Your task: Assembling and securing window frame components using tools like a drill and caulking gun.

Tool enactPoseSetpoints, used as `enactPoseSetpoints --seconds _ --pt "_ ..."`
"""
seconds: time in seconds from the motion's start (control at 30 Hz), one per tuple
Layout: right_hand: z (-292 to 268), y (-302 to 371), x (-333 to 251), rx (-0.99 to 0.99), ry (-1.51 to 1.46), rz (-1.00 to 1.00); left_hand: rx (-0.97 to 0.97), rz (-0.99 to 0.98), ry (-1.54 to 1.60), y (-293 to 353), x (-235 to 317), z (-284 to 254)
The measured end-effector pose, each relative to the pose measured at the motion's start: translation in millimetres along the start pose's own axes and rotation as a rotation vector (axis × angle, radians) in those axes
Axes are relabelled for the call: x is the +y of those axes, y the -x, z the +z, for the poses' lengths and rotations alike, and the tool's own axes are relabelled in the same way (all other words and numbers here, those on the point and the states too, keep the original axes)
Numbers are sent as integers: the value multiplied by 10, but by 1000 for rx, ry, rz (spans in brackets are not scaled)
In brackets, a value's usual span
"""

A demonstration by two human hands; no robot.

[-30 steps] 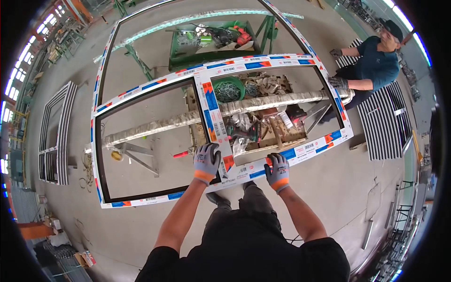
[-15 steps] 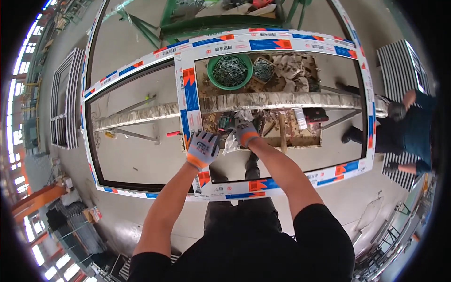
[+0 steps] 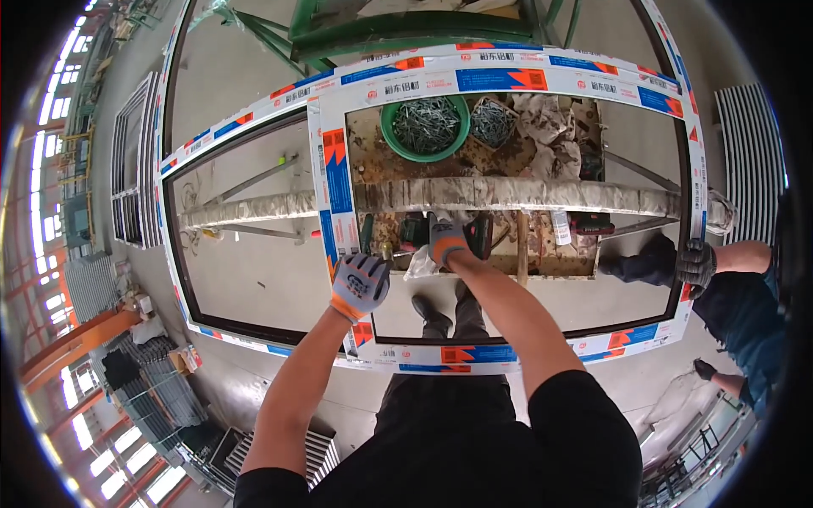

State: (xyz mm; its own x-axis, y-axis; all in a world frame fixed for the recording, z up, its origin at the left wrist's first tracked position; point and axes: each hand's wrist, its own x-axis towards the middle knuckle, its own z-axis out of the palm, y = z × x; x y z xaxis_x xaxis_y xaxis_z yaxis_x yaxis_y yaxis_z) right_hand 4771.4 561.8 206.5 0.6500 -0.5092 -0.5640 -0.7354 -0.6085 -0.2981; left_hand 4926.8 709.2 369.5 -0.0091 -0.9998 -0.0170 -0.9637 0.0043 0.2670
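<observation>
While left hand (image 3: 359,286) grips window frame (image 3: 337,190); right hand (image 3: 446,241) on drill (image 3: 471,234)

Pretty bright, even daylight here, mostly pouring in from the windows (image 3: 51,152) along the left rim, which are blown out white. Shadows are soft. Heavy fisheye bend: the window frame (image 3: 500,76) curves, corners go black. Centre's sharp, edges smear a bit.

Blue, orange and white protective film labels (image 3: 500,80) along window frame (image 3: 690,169), possibly small cardboard boxes (image 3: 182,360) lower left
</observation>
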Motion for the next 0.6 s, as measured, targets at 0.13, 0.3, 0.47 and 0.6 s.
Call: enactPoseSetpoints --seconds 0.13,0.3,0.47,0.6 --pt "-488 636 128 -57 -112 -213 8 0 -38 32 28 -56" --pt "-1147 1596 184 128 -278 -282 1 -16 -72 50 32 -81" --pt "-1012 2357 214 587 -475 -369 -27 -15 -73 21 62 -88" --pt "-665 2611 226 705 -390 -379 -70 -11 -114 10 34 -116"
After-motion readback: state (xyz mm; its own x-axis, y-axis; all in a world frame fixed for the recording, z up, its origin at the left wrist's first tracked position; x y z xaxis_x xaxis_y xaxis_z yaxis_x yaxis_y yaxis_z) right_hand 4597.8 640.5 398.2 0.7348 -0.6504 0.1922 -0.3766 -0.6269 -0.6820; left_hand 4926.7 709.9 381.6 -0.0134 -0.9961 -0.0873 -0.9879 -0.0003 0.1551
